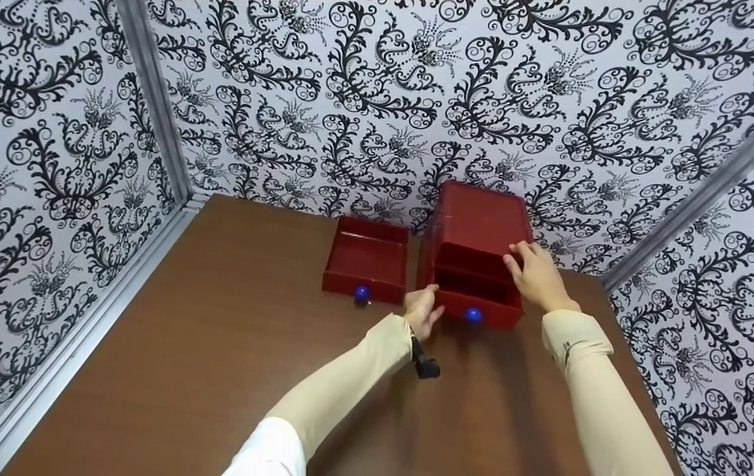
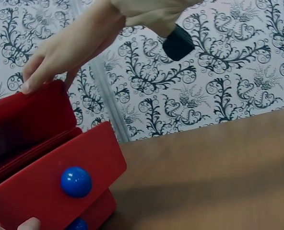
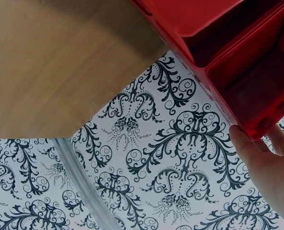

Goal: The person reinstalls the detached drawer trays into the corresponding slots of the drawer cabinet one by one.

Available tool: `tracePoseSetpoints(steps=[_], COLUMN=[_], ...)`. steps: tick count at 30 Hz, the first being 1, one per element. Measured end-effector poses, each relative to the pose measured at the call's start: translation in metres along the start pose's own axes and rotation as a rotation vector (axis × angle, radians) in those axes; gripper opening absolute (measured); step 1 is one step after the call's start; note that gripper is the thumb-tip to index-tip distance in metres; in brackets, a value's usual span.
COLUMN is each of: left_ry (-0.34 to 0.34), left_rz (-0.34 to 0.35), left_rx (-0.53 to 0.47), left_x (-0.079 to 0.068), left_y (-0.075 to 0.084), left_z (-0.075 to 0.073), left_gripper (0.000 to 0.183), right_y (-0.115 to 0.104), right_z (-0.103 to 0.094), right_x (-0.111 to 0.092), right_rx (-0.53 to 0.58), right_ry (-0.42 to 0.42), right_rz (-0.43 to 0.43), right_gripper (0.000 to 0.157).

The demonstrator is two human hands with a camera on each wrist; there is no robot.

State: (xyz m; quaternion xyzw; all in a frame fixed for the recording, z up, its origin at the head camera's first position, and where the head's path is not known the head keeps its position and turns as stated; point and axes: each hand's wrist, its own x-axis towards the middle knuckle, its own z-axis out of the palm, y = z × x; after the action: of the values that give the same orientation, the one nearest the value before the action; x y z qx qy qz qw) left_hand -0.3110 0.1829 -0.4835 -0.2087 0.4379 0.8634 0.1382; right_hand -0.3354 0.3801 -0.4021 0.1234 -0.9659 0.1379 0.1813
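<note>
A red drawer cabinet (image 1: 486, 211) stands against the back wall, its upper compartment open at the front. Below that opening, a red drawer (image 1: 499, 315) with a round blue knob (image 1: 473, 315) sticks out. My left hand (image 1: 421, 312) grips this drawer at its left front corner; in the left wrist view its thumb (image 2: 30, 224) lies over the drawer front. Up at the cabinet's right side, my right hand (image 1: 540, 274) holds the upper edge. The right wrist view shows that thumb (image 3: 245, 143) at the cabinet's corner, the other fingers partly hidden behind it.
Left of the cabinet, a separate red drawer (image 1: 340, 281) with a blue knob (image 1: 362, 292) lies on the brown table (image 1: 251, 317). Patterned walls (image 1: 377, 99) enclose the back and sides. Another blue knob (image 2: 77, 224) shows lower on the cabinet.
</note>
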Motion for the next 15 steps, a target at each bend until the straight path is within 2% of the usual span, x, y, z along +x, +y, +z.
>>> tracePoseSetpoints(steps=[4,8,10,15], left_ry=[-0.056,-0.123,-0.152,-0.198], left_rz=[-0.025,-0.117,-0.138,-0.098], left_rx=[0.009,-0.036,-0.062,-0.106], left_x=[0.001,0.003,0.004,0.006], left_y=[0.003,0.006,0.008,0.013], left_z=[-0.003,-0.008,-0.009,-0.008], left_gripper=[0.021,0.040,0.045,0.055], right_y=[0.000,0.000,0.000,0.000], right_z=[0.000,-0.001,-0.001,0.000], right_x=[0.000,0.000,0.000,0.000], right_rx=[0.008,0.009,0.008,0.011], right_ry=[0.012,0.022,0.017,-0.009], right_rz=[-0.006,-0.008,-0.002,0.015], right_gripper=[0.033,0.033,0.034,0.036])
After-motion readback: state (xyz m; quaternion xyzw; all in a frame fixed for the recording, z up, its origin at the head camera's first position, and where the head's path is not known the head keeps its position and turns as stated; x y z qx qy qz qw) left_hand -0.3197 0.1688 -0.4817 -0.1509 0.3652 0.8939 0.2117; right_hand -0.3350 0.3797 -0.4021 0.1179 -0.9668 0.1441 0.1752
